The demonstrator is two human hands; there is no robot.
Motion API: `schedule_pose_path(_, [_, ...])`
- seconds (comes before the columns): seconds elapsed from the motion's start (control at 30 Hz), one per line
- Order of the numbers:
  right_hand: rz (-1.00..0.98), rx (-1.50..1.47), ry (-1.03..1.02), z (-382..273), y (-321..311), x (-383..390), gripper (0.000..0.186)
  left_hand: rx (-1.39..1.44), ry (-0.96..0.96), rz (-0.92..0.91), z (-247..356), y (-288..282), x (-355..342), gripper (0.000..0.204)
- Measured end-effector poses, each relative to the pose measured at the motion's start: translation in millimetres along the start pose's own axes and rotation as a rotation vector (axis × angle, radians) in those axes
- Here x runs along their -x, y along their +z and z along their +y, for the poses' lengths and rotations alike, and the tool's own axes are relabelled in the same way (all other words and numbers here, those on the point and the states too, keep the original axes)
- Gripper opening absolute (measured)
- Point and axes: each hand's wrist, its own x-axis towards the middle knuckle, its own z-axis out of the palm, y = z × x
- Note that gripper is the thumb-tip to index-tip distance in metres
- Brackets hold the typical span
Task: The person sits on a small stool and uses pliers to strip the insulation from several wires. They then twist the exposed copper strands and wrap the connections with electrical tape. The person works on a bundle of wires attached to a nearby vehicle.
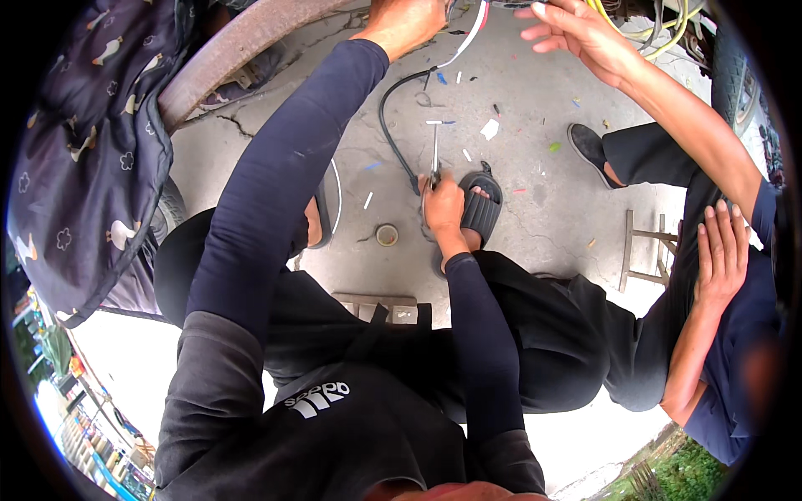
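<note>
My left hand [403, 23] is up at the top edge, its fingers closed by the hanging wires; what they pinch is cut off by the picture's edge. White and red wires [474, 35] hang there and run into a black cable [383, 113], which curves down toward my right hand. My right hand [444, 207], low over the floor, is closed on a tool with a long thin silver shaft [435, 149] and a dark handle. The shaft points away from me; its exact kind is unclear. Whether this hand also grips the cable, I cannot tell.
At the right sits a co-worker, one hand [576, 33] reaching in with spread fingers, the other hand [723, 255] on a leg. A tape roll [386, 235] and several scraps lie on the concrete floor [535, 217]. A small stool [647, 250] stands right; a curved rusty metal part [221, 67] borders the upper left.
</note>
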Motion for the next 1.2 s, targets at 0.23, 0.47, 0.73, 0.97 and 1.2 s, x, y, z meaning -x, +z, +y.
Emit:
schedule_pose_path(0.23, [0.039, -0.166, -0.145, -43, -31, -66, 0.033, 0.079, 0.02, -0.11, -20, 13, -7, 0.027])
schedule_pose_path(0.47, [0.443, -0.359, -0.213, -159, -82, -182, 0.041, 0.199, 0.107, -0.202, -51, 45, -30, 0.034])
schedule_pose_path(0.73, [0.551, -0.808, -0.153, -141, -42, -249, 0.027, 0.273, -0.126, -0.329, -55, 60, -45, 0.037])
schedule_pose_path(0.97, [0.511, -0.864, -0.183, -128, -65, -248, 0.021, 0.153, -0.316, -0.183, -31, 66, -44, 0.036])
schedule_pose_path(1.2, [0.104, -1.087, -0.105, -111, -107, -264, 0.019, 0.674, -0.562, -0.187, -62, 69, -46, 0.027])
